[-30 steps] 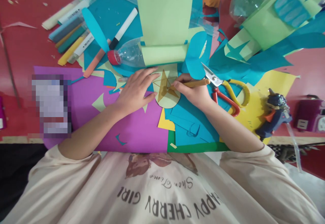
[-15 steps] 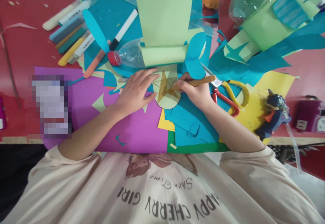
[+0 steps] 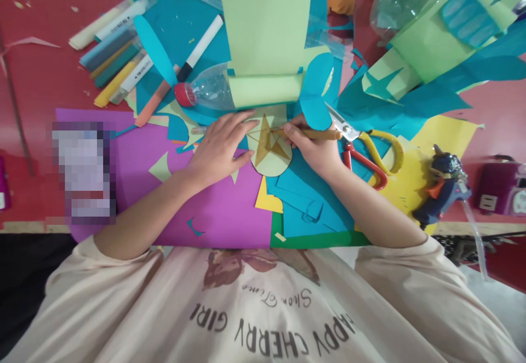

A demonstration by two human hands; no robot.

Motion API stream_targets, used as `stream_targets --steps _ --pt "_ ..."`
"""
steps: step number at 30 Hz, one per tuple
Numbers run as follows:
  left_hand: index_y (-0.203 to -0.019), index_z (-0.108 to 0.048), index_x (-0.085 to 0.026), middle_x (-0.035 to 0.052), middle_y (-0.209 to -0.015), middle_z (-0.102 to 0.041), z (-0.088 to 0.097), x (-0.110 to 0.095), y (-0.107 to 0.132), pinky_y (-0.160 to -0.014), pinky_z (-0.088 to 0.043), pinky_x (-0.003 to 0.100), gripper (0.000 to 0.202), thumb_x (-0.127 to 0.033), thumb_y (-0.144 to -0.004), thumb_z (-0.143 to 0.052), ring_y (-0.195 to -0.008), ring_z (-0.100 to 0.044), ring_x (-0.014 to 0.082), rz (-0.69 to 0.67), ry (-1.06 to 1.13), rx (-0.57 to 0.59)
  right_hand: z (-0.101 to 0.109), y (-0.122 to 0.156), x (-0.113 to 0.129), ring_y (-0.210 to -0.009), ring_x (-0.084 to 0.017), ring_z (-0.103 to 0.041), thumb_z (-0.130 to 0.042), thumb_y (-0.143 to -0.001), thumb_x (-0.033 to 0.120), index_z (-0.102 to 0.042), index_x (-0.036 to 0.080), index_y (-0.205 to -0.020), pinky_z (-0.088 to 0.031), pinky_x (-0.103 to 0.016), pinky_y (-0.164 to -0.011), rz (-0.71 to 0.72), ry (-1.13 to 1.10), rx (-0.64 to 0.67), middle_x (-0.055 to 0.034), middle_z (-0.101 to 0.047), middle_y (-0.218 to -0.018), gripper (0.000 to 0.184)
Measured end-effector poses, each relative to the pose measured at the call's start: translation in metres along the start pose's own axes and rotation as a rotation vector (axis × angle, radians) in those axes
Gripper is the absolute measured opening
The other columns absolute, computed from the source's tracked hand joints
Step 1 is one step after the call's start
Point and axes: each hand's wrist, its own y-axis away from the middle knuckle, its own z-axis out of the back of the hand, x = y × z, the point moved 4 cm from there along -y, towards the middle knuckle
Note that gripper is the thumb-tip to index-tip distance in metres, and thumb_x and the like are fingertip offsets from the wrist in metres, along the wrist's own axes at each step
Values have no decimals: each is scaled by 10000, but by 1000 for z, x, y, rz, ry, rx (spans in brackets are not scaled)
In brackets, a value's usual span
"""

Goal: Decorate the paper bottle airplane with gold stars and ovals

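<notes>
In my right hand (image 3: 310, 141) is a brown marker (image 3: 318, 133), pinched near its tip, which meets a pale green paper piece (image 3: 269, 165) with a rounded lower end. A brown star (image 3: 265, 141) is drawn on that paper, part filled in and part outline. My left hand (image 3: 224, 146) lies with fingers spread, their tips on the paper's left edge. Just beyond the hands lies a clear plastic bottle (image 3: 211, 86) with a red cap, wrapped in light green paper (image 3: 265, 90). Blue rounded paper shapes (image 3: 316, 97) stick out at its right end.
Scissors (image 3: 355, 143) with red and yellow handles lie beside my right hand. Several markers (image 3: 117, 45) sit at the upper left. A glue gun (image 3: 441, 187) rests at the right, a phone-like blurred object (image 3: 84, 171) at the left. Purple paper (image 3: 217, 217) covers the near table.
The marker has shifted slightly left and its tip has moved up within the star. Its angle is flatter. My left hand and the paper stay in place.
</notes>
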Motion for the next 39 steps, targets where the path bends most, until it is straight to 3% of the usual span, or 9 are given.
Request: stream_targets --steps 11,25,33,39 --pt "-1372 -443 -204 128 -1482 -455 0 0 1 -1106 -378 525 441 -262 -941 -515 -1366 -420 312 -12 -4 -16 -2 0 5 -597 -117 -536 -608 -801 272 -560 203 -622 -481 -270 -614 17 54 55 13 -583 -602 198" --pt "-1375 -450 -224 110 -1484 -456 0 0 0 -1113 -374 516 445 -270 -936 -510 -1359 -427 306 -5 19 -19 -3 -1 8 -575 -117 -456 -564 -730 257 -498 211 -553 -394 -263 -565 -19 87 177 18 -513 -550 194" --pt "-1363 -460 -198 125 -1477 -463 0 0 0 -1115 -372 524 433 -267 -937 -501 -1359 -430 313 1 10 -11 2 -2 4 -537 -118 -507 -585 -774 296 -567 219 -618 -495 -295 -596 10 -23 14 13 -570 -575 175" --pt "-1370 -452 -218 116 -1477 -467 0 0 0 -1103 -381 525 442 -265 -935 -518 -1358 -433 304 7 -13 -11 0 0 -2 -608 -149 -575 -634 -815 433 -602 224 -692 -555 -335 -686 3 -27 -6 -11 -625 -642 245"
